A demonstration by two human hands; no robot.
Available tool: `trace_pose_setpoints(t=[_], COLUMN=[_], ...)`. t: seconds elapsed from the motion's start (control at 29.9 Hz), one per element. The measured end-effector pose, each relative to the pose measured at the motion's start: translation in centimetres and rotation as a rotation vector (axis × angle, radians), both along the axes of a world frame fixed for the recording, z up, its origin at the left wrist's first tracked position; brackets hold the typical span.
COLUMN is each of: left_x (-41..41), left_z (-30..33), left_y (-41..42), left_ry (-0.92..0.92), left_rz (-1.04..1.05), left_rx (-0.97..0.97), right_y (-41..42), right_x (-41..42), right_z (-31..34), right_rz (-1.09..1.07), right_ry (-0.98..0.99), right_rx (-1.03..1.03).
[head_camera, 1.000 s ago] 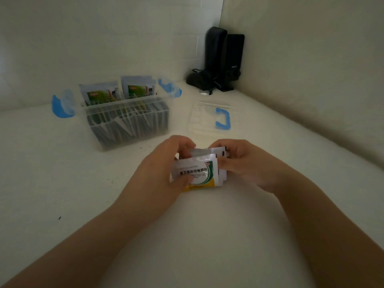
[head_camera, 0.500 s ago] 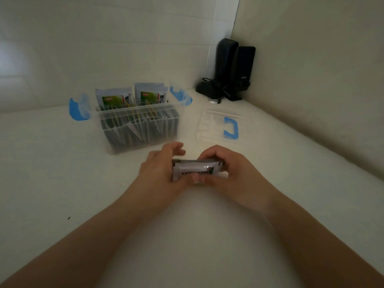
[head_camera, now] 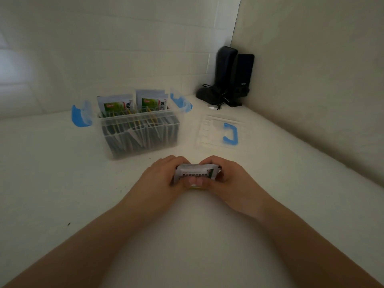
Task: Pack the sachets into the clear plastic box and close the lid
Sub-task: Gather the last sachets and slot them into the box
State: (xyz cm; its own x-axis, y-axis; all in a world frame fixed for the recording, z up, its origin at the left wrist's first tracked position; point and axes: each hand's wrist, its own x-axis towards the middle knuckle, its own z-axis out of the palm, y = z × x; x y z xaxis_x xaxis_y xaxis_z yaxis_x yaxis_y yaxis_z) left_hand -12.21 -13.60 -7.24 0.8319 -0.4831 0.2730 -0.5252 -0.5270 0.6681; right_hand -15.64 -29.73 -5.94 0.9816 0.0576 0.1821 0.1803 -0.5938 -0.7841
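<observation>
two hands meet over the middle of the counter (head_camera: pixel 62 183), a short way in front of the box: left hand (head_camera: pixel 164 177) and right hand (head_camera: pixel 228 179), fingers curled round the two ends of a small stack of sachets (head_camera: pixel 196 173), thumbs pressed on its near face; the stack is turned edge-up, seemingly to square the edges so it slides in as one

one box (head_camera: pixel 141 134), clear plastic, toward the far edge of the counter, left of centre; blue latches (head_camera: pixel 80 116) hang open at both ends, so the top is free for loading; dark sachets stand in rows inside, and two taller green-labelled ones (head_camera: pixel 114 104) poke above the rim at the back

one lid (head_camera: pixel 220 132), clear with a blue handle, lying flat to the right of the box, apart from it and off the path between hands and box

two black speakers (head_camera: pixel 234 75), cabled, in the far right corner

status, judged: packing part done; held stack not yet in, lid not yet on
</observation>
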Motion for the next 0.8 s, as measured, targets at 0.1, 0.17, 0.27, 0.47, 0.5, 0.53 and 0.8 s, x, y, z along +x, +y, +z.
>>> trace_pose_setpoints(t=[0.1, 0.17, 0.27, 0.47, 0.5, 0.53, 0.8], left_x=[-0.6, -1.0, -1.9, -3.1, -2.9, -2.5, 4.6], left_z=[0.6, 1.3, 3.0, 5.0, 5.6, 6.4, 11.9], left_y=[-0.1, -0.1, -0.5, -1.9, -1.9, -1.9, -1.0], left_ry=[0.021, 0.11, 0.296, 0.327, 0.306, 0.29, 0.073], left_rz=[0.018, 0.069, 0.086, -0.114, -0.132, -0.148, -0.008], left_rx=[-0.093, -0.24, -0.581, -0.873, -0.893, -0.917, -0.548], right_y=[0.0, -0.1, 0.3, 4.1, 4.7, 5.0, 5.8], right_x=[-0.4, -0.7, -1.2, -2.2, -2.0, -1.5, 5.9], right_z=[0.5, 1.4, 2.4, 4.2, 4.9, 5.5, 10.7], right_rz=[-0.015, -0.031, 0.038, 0.047, -0.01, -0.053, -0.212], right_ry=[-0.019, 0.005, 0.089, 0.032, -0.028, -0.096, -0.384], right_rx=[0.112, 0.247, 0.528, 0.881, 0.907, 0.912, 0.802])
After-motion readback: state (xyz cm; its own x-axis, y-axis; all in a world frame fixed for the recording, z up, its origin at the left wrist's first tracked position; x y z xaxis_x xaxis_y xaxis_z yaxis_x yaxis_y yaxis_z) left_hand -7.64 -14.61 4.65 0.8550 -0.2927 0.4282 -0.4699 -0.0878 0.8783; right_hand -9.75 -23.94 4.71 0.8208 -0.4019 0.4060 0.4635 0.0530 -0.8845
